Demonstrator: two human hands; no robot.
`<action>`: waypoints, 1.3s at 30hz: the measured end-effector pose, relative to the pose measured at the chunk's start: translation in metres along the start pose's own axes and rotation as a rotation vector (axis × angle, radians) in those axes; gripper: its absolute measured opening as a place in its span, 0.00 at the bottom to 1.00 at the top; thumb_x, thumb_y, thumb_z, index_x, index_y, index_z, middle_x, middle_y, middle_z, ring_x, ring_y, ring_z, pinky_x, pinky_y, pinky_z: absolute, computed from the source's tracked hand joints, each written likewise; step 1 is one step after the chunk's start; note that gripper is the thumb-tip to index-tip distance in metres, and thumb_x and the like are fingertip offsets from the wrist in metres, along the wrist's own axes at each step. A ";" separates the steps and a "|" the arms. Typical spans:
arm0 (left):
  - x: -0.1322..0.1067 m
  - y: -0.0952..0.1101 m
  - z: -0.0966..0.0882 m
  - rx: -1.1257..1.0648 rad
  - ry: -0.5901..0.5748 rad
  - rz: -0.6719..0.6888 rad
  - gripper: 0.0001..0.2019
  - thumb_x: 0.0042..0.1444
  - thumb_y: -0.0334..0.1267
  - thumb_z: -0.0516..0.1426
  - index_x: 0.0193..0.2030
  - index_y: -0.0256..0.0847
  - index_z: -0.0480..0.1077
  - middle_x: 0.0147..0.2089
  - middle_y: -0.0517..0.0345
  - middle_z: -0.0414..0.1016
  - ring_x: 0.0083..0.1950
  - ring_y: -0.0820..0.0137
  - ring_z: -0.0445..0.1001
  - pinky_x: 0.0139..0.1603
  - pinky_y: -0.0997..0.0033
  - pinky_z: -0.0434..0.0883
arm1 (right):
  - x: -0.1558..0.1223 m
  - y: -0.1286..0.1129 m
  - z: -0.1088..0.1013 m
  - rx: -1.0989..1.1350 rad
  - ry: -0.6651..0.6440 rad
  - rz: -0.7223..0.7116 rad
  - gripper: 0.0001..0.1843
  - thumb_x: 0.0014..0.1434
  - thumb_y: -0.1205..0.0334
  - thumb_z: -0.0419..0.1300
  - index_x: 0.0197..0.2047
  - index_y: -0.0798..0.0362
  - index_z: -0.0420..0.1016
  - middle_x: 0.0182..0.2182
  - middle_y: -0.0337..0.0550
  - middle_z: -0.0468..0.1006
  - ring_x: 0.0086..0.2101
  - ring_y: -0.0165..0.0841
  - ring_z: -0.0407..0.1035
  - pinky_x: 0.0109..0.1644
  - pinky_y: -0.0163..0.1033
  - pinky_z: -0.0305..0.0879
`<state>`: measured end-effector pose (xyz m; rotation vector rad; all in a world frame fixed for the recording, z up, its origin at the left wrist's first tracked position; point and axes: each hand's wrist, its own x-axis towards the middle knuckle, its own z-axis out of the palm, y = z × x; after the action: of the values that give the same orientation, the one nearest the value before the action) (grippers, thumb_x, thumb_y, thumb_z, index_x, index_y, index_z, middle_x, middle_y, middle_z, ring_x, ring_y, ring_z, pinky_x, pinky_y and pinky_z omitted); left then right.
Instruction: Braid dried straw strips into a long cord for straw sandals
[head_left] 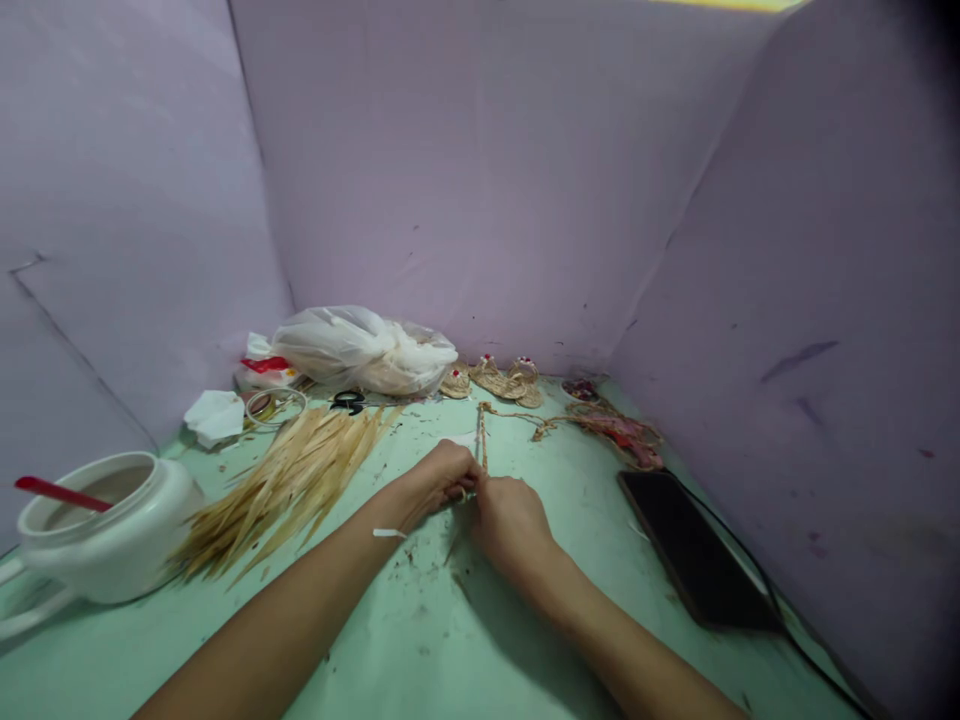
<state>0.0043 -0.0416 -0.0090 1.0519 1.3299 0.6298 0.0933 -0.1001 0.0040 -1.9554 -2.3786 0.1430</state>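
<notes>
My left hand (448, 472) and my right hand (511, 515) meet at the middle of the green surface, fingers closed. Between them they grip the near end of a thin braided straw cord (484, 440), which runs straight away from me. At its far end the cord joins a twisted length of twine (514, 414) that trails to the right. My curled fingers hide the gripped end. A bundle of dry straw strips (292, 480) lies to the left of my left hand. Past the cord sit several small woven straw pieces with red beads (491, 378).
At left stands a white pot (105, 530) with a red stick (64, 493). Behind the straw are black scissors (348, 402), a white ring (262, 410) and a knotted plastic bag (360, 350). A dark phone (697, 550) with a cable lies right, near tangled twine (626, 430). Walls enclose the surface.
</notes>
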 end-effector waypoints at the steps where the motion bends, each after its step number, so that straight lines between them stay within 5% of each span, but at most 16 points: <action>1: -0.001 0.000 -0.002 0.040 -0.013 0.019 0.06 0.31 0.25 0.52 0.15 0.36 0.57 0.09 0.68 0.50 0.12 0.82 0.46 0.13 0.79 0.44 | -0.001 -0.002 0.001 -0.003 0.003 -0.014 0.14 0.48 0.73 0.51 0.33 0.58 0.77 0.30 0.55 0.78 0.30 0.37 0.71 0.29 0.34 0.54; 6: -0.004 0.001 -0.008 0.196 -0.051 0.117 0.04 0.32 0.26 0.52 0.14 0.35 0.60 0.09 0.67 0.51 0.11 0.82 0.47 0.12 0.78 0.42 | 0.003 0.014 -0.011 0.107 -0.015 -0.072 0.09 0.47 0.64 0.55 0.28 0.56 0.76 0.26 0.51 0.77 0.27 0.37 0.70 0.26 0.34 0.53; 10: -0.007 0.005 -0.009 0.177 -0.070 0.109 0.05 0.35 0.28 0.52 0.14 0.36 0.58 0.09 0.67 0.50 0.11 0.82 0.45 0.12 0.78 0.41 | 0.020 0.039 -0.019 0.577 0.071 0.121 0.10 0.50 0.59 0.53 0.26 0.56 0.72 0.23 0.45 0.74 0.25 0.30 0.66 0.26 0.32 0.55; 13: -0.009 0.007 -0.008 0.185 -0.073 0.085 0.05 0.35 0.28 0.52 0.14 0.36 0.58 0.09 0.67 0.50 0.11 0.82 0.45 0.12 0.78 0.41 | 0.031 0.044 -0.009 1.159 -0.150 0.299 0.03 0.49 0.66 0.53 0.29 0.56 0.66 0.21 0.40 0.71 0.21 0.27 0.64 0.26 0.31 0.59; 16: -0.008 0.007 -0.008 0.208 -0.076 0.080 0.06 0.34 0.27 0.50 0.13 0.37 0.56 0.08 0.68 0.48 0.11 0.81 0.45 0.12 0.78 0.41 | 0.037 0.040 0.004 1.490 -0.360 0.284 0.02 0.46 0.71 0.53 0.27 0.57 0.65 0.16 0.36 0.67 0.17 0.23 0.60 0.22 0.29 0.56; 22: 0.003 0.004 -0.014 0.353 -0.104 0.143 0.01 0.33 0.28 0.52 0.17 0.34 0.64 0.10 0.67 0.52 0.14 0.81 0.48 0.15 0.78 0.46 | 0.045 0.041 0.018 1.242 -0.284 0.301 0.07 0.43 0.70 0.52 0.17 0.56 0.61 0.07 0.28 0.50 0.10 0.19 0.40 0.14 0.29 0.33; 28: 0.000 0.009 -0.018 0.769 0.060 0.248 0.04 0.34 0.31 0.55 0.20 0.33 0.70 0.15 0.61 0.61 0.20 0.76 0.58 0.21 0.76 0.54 | 0.044 0.043 0.020 1.203 -0.291 0.281 0.07 0.41 0.68 0.52 0.15 0.56 0.63 0.05 0.28 0.49 0.10 0.19 0.40 0.15 0.31 0.32; 33: -0.033 0.014 0.005 1.074 0.280 0.273 0.11 0.39 0.36 0.55 0.32 0.37 0.73 0.28 0.50 0.72 0.32 0.65 0.70 0.30 0.72 0.62 | 0.044 0.040 0.026 1.318 -0.176 0.298 0.03 0.37 0.71 0.52 0.16 0.57 0.62 0.08 0.29 0.56 0.12 0.19 0.45 0.16 0.29 0.38; 36: -0.048 0.003 0.029 1.097 0.277 0.341 0.11 0.45 0.34 0.53 0.36 0.36 0.72 0.33 0.46 0.72 0.39 0.62 0.71 0.37 0.70 0.64 | 0.042 0.040 0.028 1.387 -0.119 0.310 0.02 0.35 0.71 0.53 0.18 0.57 0.63 0.10 0.31 0.61 0.14 0.21 0.52 0.18 0.29 0.45; 39: -0.053 -0.010 0.045 0.927 0.132 0.354 0.10 0.49 0.32 0.51 0.34 0.35 0.72 0.34 0.43 0.71 0.42 0.61 0.70 0.40 0.68 0.63 | 0.040 0.041 0.026 1.448 -0.152 0.289 0.01 0.36 0.70 0.54 0.19 0.57 0.65 0.13 0.34 0.66 0.16 0.23 0.56 0.20 0.29 0.50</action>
<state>0.0359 -0.1028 0.0033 2.0535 1.6018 0.3178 0.1230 -0.0543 -0.0264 -1.3948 -1.1653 1.5073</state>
